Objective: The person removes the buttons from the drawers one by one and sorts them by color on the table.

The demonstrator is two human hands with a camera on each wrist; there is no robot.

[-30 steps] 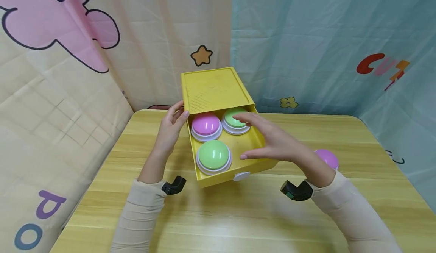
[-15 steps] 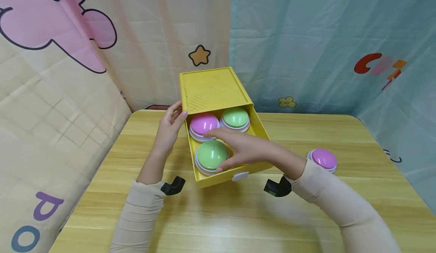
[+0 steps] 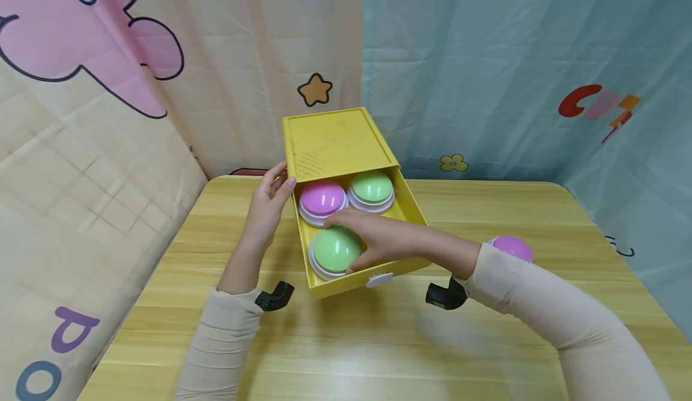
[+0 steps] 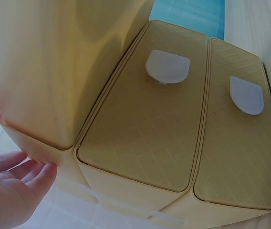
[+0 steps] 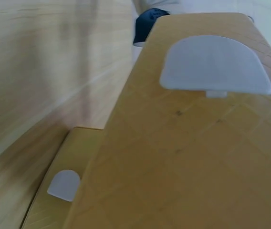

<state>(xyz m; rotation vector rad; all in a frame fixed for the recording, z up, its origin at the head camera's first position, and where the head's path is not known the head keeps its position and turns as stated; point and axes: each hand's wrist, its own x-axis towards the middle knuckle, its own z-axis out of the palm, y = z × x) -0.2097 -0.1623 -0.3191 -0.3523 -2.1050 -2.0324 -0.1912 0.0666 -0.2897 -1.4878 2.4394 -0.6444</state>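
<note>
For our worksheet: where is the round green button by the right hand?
In the head view, the green button is in the yellow plastic drawer, near left corner, a round pink button behind.

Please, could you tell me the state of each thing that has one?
Top drawer: open
Middle drawer: shut
Bottom drawer: shut
Front green dome: inside top drawer, partly covered
Back green dome: upright inside it
Inner pink dome: upright inside it
Outer pink dome: on table, partly hidden
Left hand: touches yellow cabinet
Right hand: grips front green dome

Three buttons [image 3: 322,197] in the drawer [image 3: 346,285]
</note>
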